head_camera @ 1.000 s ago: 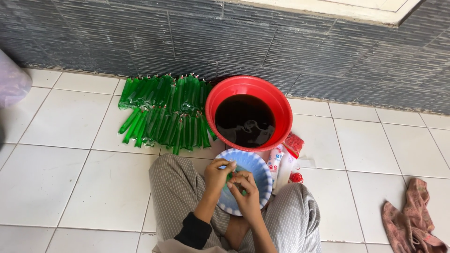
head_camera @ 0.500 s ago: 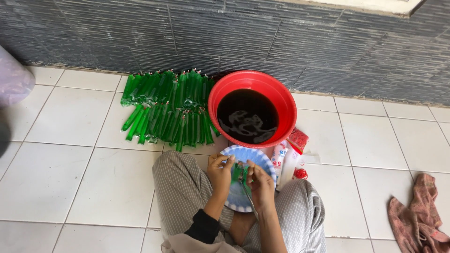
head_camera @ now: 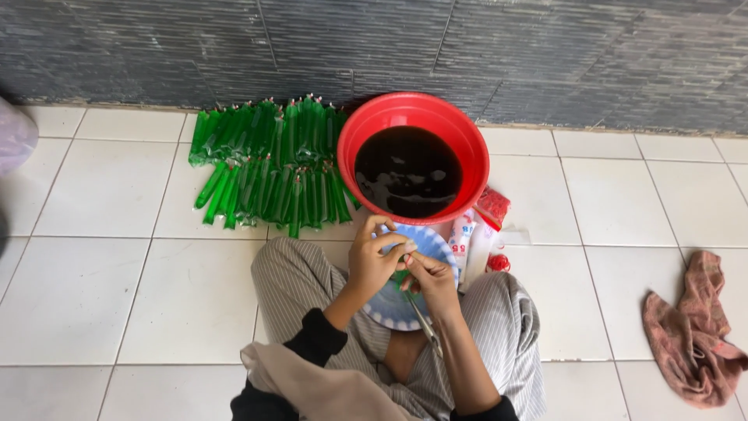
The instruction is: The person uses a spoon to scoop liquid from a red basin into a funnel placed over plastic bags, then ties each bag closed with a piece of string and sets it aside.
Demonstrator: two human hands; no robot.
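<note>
I sit cross-legged on a tiled floor. My left hand (head_camera: 374,261) and my right hand (head_camera: 433,284) meet over a blue-and-white patterned bowl (head_camera: 389,310) in my lap. Both pinch the top of a thin plastic tube (head_camera: 423,326), whose narrow length trails down along my right wrist. A bit of green shows between the hands. Just beyond the bowl stands a red basin (head_camera: 413,117) full of dark liquid. Left of it lies a pile of several green filled plastic tubes (head_camera: 265,168).
Small white and red packets (head_camera: 477,234) lie right of the bowl, beside my knee. A crumpled pink cloth (head_camera: 693,331) lies on the tiles at the right. A dark tiled wall (head_camera: 389,47) runs behind the basin. A pale blurred shape (head_camera: 12,136) sits at the left edge.
The view has shifted slightly. My hands have drawn closer together over the bowl, and the green tube seen between them earlier is now mostly covered by my fingers.
</note>
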